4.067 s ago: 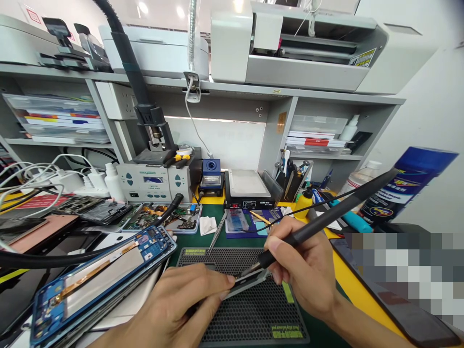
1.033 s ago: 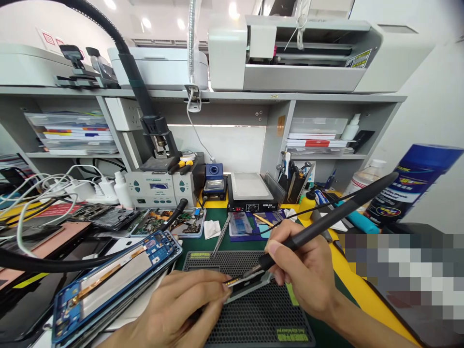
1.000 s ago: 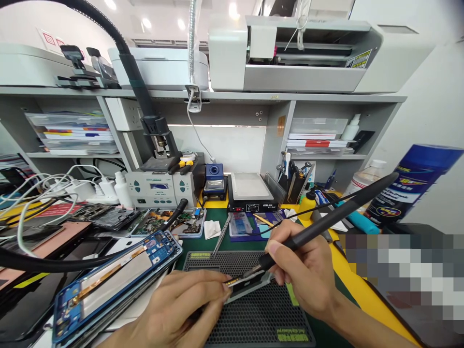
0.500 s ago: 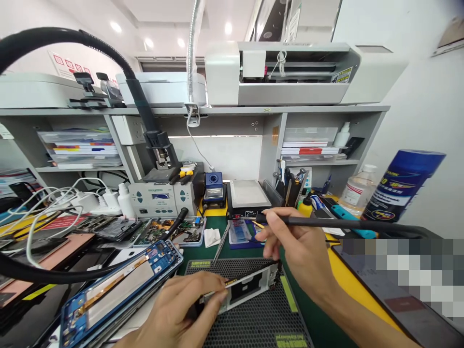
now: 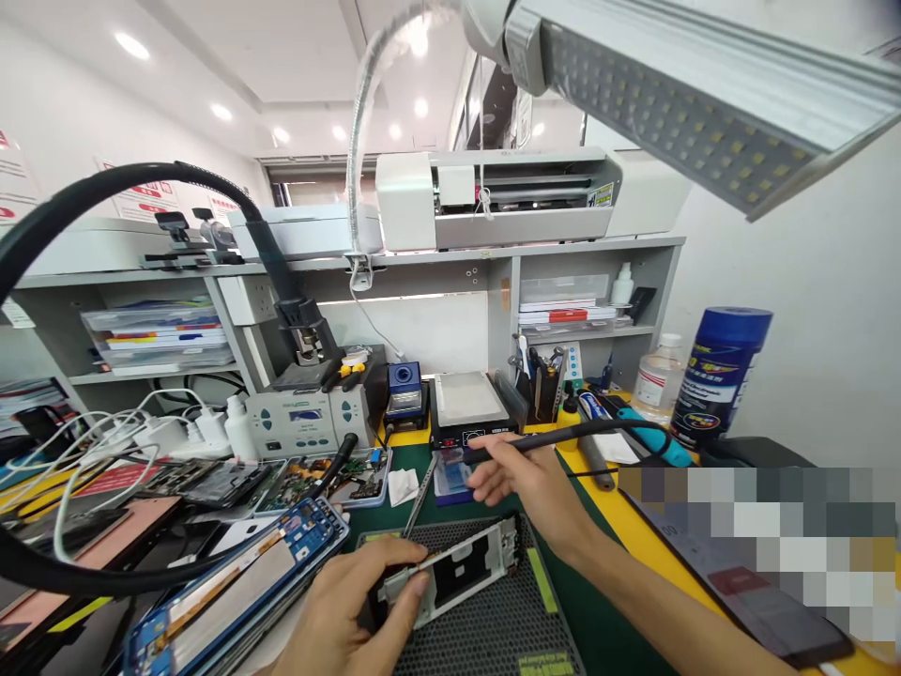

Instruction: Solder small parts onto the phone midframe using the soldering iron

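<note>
My left hand (image 5: 358, 601) pinches the near end of a silver phone frame (image 5: 470, 569) between thumb and fingers. The frame is tilted over a black perforated mat (image 5: 493, 634), and its far end shows small parts. My right hand (image 5: 525, 479) is closed around the black handle of a soldering iron (image 5: 496, 449), above and beyond the frame's far end. Its black cable runs off to the right. The iron's tip is hard to make out against the bench, and it appears apart from the frame.
At left lie an opened blue phone (image 5: 232, 573) and a tray of circuit boards (image 5: 366, 474). Behind stand a hot-air station (image 5: 302, 418), a heating plate (image 5: 468, 399) and a blue soldering stand (image 5: 404, 390). A spray can (image 5: 722, 376) stands right; a lamp (image 5: 668, 103) hangs overhead.
My view has tilted up, bringing the lamp in. The phone frame has turned to show more of its flat face. My right hand still holds the soldering iron, its handle now angled more downward.
</note>
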Action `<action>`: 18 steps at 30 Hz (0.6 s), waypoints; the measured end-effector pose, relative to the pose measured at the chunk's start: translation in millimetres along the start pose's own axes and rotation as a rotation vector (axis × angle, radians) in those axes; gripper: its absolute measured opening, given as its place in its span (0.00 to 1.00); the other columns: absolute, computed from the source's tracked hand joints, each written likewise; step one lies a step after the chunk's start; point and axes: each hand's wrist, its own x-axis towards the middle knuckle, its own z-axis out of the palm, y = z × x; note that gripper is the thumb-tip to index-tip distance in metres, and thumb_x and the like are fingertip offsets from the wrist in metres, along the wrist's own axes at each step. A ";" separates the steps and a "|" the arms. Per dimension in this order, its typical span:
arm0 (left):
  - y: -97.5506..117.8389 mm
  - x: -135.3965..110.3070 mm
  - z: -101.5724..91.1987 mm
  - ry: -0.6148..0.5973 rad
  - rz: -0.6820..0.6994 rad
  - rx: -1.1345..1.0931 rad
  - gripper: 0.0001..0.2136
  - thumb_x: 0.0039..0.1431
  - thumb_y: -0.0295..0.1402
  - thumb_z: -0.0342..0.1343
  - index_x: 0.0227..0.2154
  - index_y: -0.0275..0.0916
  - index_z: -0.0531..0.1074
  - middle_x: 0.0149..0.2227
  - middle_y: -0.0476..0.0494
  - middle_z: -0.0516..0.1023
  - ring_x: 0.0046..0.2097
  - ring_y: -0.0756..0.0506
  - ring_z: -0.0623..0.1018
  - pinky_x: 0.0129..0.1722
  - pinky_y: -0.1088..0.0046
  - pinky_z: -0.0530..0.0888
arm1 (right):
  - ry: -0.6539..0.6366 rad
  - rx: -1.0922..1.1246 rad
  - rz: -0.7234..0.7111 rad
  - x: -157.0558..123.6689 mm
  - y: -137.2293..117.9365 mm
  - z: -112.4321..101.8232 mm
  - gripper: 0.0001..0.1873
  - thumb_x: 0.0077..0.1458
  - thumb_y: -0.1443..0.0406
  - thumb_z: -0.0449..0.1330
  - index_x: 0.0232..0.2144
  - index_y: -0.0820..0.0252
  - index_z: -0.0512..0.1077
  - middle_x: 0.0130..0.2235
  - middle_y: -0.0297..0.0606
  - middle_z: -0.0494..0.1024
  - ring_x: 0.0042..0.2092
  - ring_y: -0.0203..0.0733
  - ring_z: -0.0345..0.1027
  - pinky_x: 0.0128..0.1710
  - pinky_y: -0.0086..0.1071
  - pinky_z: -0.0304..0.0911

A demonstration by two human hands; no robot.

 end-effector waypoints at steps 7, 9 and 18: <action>7.9 -2.2 -4.1 -0.056 -0.084 0.009 0.08 0.66 0.36 0.59 0.46 0.51 0.76 0.42 0.53 0.86 0.43 0.48 0.85 0.42 0.79 0.82 | 0.158 -0.144 -0.189 0.6 -8.8 -15.7 0.21 0.67 0.53 0.54 0.47 0.61 0.77 0.30 0.37 0.80 0.33 0.43 0.76 0.35 0.33 0.72; 7.9 -2.2 -4.4 -0.090 -0.105 0.002 0.07 0.67 0.36 0.58 0.46 0.52 0.75 0.41 0.54 0.86 0.42 0.48 0.85 0.41 0.78 0.82 | 0.104 -0.218 -0.196 -2.2 -9.1 -13.0 0.20 0.68 0.53 0.53 0.47 0.60 0.77 0.30 0.37 0.81 0.31 0.43 0.76 0.33 0.34 0.72; 9.0 -0.2 -7.0 -0.114 -0.090 -0.023 0.10 0.67 0.37 0.55 0.49 0.47 0.76 0.41 0.49 0.86 0.38 0.46 0.85 0.40 0.75 0.80 | -0.032 -0.505 -0.328 -18.7 16.5 12.6 0.17 0.70 0.58 0.52 0.45 0.53 0.80 0.35 0.40 0.83 0.43 0.52 0.77 0.45 0.42 0.68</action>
